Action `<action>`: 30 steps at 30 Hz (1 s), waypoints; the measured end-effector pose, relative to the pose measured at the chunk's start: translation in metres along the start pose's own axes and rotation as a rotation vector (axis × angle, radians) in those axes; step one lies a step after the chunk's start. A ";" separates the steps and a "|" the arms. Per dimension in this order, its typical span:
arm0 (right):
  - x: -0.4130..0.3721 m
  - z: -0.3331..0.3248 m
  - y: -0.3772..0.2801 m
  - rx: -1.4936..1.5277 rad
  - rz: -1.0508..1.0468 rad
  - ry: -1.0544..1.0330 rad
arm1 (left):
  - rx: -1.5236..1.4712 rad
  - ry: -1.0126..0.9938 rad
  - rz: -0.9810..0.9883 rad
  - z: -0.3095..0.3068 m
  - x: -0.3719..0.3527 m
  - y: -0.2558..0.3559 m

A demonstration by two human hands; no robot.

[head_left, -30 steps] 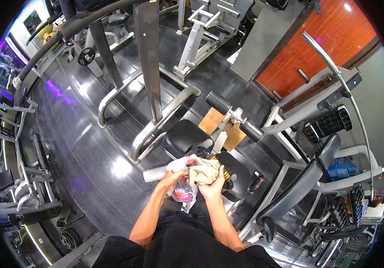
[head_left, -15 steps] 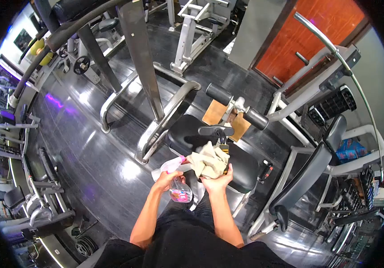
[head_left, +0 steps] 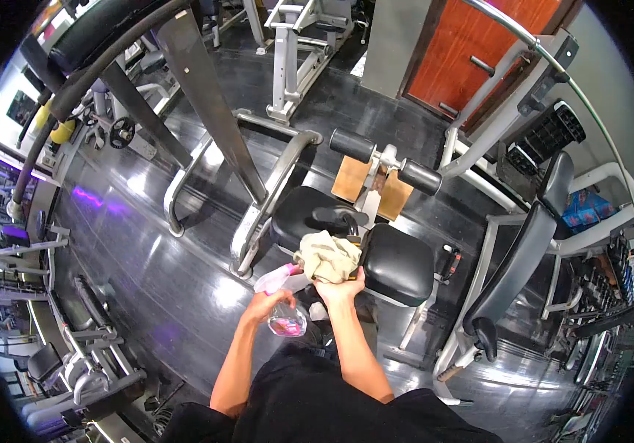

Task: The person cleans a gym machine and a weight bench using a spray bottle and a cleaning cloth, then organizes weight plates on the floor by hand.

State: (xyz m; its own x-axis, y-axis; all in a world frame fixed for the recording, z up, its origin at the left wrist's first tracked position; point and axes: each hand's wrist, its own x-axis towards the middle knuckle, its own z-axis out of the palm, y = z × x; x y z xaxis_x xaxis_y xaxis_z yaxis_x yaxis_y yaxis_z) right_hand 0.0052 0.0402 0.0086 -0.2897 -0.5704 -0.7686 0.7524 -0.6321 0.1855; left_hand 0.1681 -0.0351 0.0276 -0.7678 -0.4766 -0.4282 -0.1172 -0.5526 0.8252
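Crumpled cream cloth (head_left: 328,256) sits grasped in our right hand (head_left: 340,292); our left hand (head_left: 262,305) clenches a clear, pink-nozzled spray bottle (head_left: 287,323).

Black gym floor (head_left: 147,244), red-brown wooden door (head_left: 472,63).

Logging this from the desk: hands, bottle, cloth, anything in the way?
Left hand gripping spray bottle. Right hand holding bunched cloth. Pink spray head close to cloth; black seat pad just ahead.

Fingers (head_left: 285,297) grip a clear spray bottle (head_left: 287,323).
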 end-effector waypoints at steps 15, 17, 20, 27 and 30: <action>0.026 -0.050 -0.028 -0.044 -0.087 -0.081 | 0.073 -0.118 -0.089 0.013 0.015 -0.004; 0.023 -0.060 -0.035 -0.169 0.002 -0.092 | 0.048 -0.135 -0.088 0.017 0.020 -0.008; 0.013 -0.067 -0.046 -0.341 0.066 -0.020 | 0.138 -0.139 -0.063 0.017 0.033 -0.020; -0.002 -0.071 -0.108 -0.446 0.465 -0.230 | 0.048 -0.220 -0.063 0.046 0.057 -0.010; 0.014 -0.068 -0.131 -0.633 0.419 -0.148 | 0.136 -0.245 -0.158 0.063 0.071 -0.012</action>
State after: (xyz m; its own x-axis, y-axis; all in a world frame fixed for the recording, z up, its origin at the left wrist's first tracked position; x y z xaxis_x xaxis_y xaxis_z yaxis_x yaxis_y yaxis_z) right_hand -0.0572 0.1503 -0.0681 0.0513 -0.7878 -0.6137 0.9986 0.0471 0.0230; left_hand 0.0751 -0.0195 0.0103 -0.8602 -0.2043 -0.4672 -0.3174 -0.5025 0.8042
